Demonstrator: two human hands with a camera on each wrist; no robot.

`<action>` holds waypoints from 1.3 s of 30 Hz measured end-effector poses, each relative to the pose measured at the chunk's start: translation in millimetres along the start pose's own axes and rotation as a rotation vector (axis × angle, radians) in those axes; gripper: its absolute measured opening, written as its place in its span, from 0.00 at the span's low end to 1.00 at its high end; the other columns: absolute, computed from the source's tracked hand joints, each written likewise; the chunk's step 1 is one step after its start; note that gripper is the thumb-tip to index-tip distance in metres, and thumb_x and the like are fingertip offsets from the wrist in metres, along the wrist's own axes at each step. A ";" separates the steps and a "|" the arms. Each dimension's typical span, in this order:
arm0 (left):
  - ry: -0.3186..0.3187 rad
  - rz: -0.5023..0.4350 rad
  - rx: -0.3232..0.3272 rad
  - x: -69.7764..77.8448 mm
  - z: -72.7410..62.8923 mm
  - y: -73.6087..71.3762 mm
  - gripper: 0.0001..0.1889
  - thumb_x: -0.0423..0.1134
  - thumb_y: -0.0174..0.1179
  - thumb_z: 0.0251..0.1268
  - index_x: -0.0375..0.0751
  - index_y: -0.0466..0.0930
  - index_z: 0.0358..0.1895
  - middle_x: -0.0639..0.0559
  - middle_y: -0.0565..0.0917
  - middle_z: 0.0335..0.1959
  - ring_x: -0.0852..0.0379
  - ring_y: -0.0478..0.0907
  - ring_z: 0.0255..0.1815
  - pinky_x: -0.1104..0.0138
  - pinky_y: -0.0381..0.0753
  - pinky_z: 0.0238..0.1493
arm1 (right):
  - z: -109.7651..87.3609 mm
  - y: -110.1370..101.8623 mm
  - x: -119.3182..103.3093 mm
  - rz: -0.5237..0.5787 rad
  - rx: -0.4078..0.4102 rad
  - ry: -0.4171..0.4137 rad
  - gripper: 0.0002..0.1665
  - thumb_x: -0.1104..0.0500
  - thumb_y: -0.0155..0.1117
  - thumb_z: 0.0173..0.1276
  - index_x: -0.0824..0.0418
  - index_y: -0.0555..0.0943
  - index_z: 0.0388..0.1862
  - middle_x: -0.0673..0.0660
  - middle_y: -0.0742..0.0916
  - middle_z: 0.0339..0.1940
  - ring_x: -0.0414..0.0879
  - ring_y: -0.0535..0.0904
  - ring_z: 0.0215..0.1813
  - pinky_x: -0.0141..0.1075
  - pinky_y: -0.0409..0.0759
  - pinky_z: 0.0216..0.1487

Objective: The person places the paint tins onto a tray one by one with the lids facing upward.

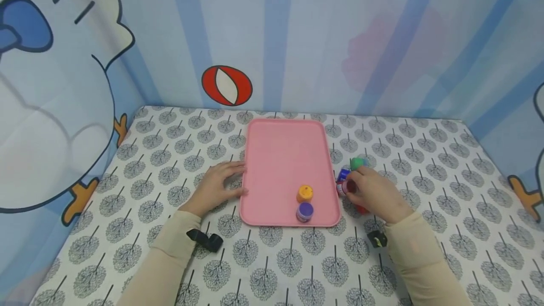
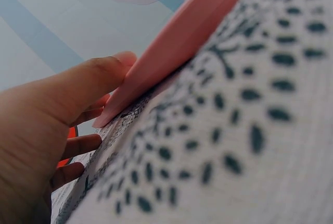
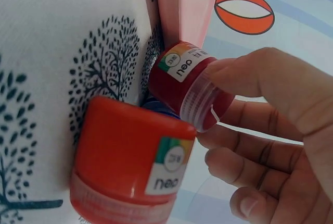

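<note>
Frame centre: pink tray, probably steadied at edge by spread left hand. Mid-right: dark red jar, pinched at lid by right hand, seemingly for firm grip.

One tray is seen. Six jars are counted: two on it, four beside it; whether a seventh is hidden by the green jar can't be told. Two hands, one tablecloth are logged.

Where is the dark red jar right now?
In the head view, the dark red jar is right of the pink tray, pinched by the right hand, beside the blue jar.
</note>
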State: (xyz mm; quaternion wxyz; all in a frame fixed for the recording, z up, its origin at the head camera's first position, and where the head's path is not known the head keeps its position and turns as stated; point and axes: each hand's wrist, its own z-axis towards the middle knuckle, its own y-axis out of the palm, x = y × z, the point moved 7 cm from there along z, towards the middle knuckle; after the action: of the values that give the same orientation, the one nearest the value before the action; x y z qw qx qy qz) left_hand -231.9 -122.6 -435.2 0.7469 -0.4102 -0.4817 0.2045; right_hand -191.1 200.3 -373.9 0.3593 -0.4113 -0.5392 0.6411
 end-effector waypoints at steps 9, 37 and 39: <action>0.031 0.014 0.010 3.5 2.1 -2.6 0.33 0.52 0.69 0.52 0.45 0.76 0.62 0.50 0.74 0.68 0.45 0.68 0.70 0.45 0.63 0.71 | -1.4 -2.5 -0.9 0.006 0.007 -0.001 0.17 0.55 0.71 0.57 0.65 0.82 0.41 0.52 0.77 0.31 0.42 0.74 0.32 0.38 0.81 0.35; 0.016 0.000 0.014 0.6 -0.5 -0.1 0.32 0.52 0.69 0.53 0.45 0.76 0.62 0.50 0.73 0.68 0.46 0.68 0.70 0.46 0.62 0.71 | 11.8 -3.8 -14.1 0.019 0.000 -0.028 0.17 0.52 0.71 0.58 0.60 0.83 0.42 0.52 0.82 0.35 0.43 0.77 0.36 0.40 0.83 0.39; 0.012 0.001 0.013 -0.8 -0.6 0.5 0.32 0.52 0.69 0.53 0.45 0.76 0.62 0.51 0.73 0.68 0.46 0.68 0.70 0.46 0.62 0.71 | 13.5 -4.2 -16.4 0.019 0.014 -0.046 0.16 0.52 0.71 0.58 0.60 0.83 0.42 0.51 0.82 0.33 0.43 0.76 0.36 0.38 0.82 0.37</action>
State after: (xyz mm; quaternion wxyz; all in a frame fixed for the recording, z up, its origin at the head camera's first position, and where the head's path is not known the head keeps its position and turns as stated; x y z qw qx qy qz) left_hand -231.7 -123.2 -436.1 0.7524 -0.4067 -0.4756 0.2055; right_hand -196.8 180.8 -366.3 0.3438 -0.3990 -0.5388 0.6575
